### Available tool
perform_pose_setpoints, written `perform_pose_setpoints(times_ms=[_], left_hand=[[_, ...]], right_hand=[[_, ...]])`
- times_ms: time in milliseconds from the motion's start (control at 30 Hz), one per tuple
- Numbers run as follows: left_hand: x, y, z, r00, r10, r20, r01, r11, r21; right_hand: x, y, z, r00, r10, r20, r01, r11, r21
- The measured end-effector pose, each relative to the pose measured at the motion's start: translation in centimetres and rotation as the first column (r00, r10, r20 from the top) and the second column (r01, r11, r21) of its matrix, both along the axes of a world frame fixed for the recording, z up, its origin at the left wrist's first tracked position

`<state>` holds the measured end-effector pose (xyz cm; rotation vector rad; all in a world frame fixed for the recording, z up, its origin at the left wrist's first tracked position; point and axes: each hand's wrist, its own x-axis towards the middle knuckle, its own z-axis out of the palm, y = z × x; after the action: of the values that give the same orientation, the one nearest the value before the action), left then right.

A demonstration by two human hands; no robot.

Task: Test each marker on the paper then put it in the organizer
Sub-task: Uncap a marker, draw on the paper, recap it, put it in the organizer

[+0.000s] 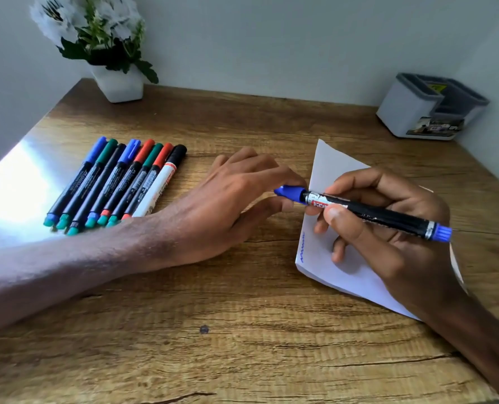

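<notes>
Your right hand (388, 246) grips the blue marker (388, 218) nearly level over the paper (330, 164), squiggle (302, 247) already drawn, while your left hand (233, 199) pinches its cap (290, 193), probably reseating it before the organizer (402, 112).

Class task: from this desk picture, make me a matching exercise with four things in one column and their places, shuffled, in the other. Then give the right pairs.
Things
1. organizer
2. flower pot
3. row of markers
4. blue marker

Places
a. gripped by the right hand above the paper
b. far right corner of the desk
c. far left, by the wall
d. lying on the desk, left of the left hand

Pairs: 1-b, 2-c, 3-d, 4-a
</notes>
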<state>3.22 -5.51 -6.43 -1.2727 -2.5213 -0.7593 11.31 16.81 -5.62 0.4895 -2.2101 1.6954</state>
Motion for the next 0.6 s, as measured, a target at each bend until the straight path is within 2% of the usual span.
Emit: perform_pose_setpoints(times_ms=[200,433,600], left_hand=[[0.0,0.1,0.3,0.992,-0.123,-0.018,0.124,0.988,0.091],[0.2,0.2,0.4,0.99,-0.142,-0.023,0.144,0.983,0.115],[0.3,0.2,0.3,0.985,-0.171,0.032,0.167,0.982,0.088]], right_hand=[[0.0,0.1,0.4,0.996,-0.077,-0.051,0.078,0.997,0.022],[-0.3,0.5,0.3,0.995,-0.048,-0.092,0.056,0.995,0.079],[-0.5,1.0,0.1,0.996,-0.006,-0.088,0.018,0.99,0.137]])
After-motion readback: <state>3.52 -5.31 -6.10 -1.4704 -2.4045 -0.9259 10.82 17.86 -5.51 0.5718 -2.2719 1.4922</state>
